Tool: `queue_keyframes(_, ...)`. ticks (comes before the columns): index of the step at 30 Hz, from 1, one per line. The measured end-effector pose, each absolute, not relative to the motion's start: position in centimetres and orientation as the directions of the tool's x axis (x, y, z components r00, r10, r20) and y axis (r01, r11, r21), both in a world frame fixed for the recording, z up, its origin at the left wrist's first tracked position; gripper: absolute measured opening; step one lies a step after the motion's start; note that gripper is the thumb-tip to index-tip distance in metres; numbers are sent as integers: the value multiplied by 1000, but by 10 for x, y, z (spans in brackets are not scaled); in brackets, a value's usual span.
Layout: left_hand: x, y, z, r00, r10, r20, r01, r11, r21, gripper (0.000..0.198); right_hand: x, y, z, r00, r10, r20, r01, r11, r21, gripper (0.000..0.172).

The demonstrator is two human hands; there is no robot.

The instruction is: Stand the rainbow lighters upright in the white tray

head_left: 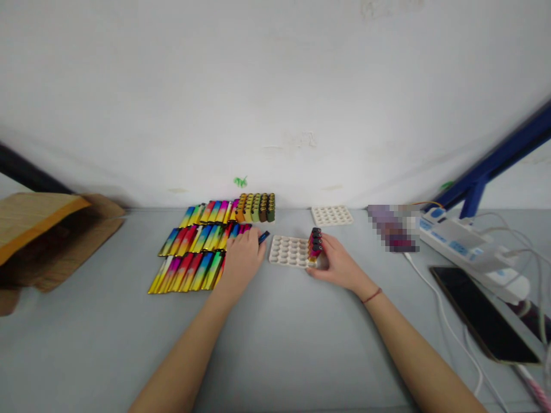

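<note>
My left hand (244,255) is closed over the right end of the rows of tubes. A slim tube with a blue and black end (264,237) pokes out past its thumb and fingers. My right hand (338,261) curls around a column of upright dark-topped tubes (315,244) at the right end of a white tray with round hollows (289,251). Its fingers touch them from the right. To the left, several gradient-coloured tubes (185,269) lie in three rows, partly hidden by my left hand.
Behind stands a block of upright gold-topped tubes (256,207). A second white tray (332,215) lies near the wall. On the right are a phone (482,312), a power strip (469,252) and white cables (439,310). A cardboard box (55,241) is at left.
</note>
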State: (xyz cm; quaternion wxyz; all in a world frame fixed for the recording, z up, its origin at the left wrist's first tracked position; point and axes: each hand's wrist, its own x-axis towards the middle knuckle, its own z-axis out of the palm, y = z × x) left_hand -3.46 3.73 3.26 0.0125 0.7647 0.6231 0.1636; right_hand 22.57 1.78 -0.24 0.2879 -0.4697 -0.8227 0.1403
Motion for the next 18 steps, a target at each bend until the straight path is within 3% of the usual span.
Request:
queue_keyframes(5, -32, 38, 39, 153, 926, 346, 720, -344, 602, 33, 225, 18, -2, -396, 854, 336, 683, 519, -514, 70)
queue_keyframes(10, -13, 34, 52, 144, 972, 183, 415, -227, 881, 35, 225, 18, -1, -397, 849, 349, 674, 528, -517, 72)
queue_keyframes(15, 0, 36, 46, 61, 996, 70, 34, -72, 997, 29, 225, 18, -2, -409, 845, 344, 678, 534, -505, 71)
queue_keyframes(18, -3, 35, 39, 30, 999, -10, -68, 12, 998, 38, 225, 19, -2, -412, 845, 342, 681, 535, -501, 71)
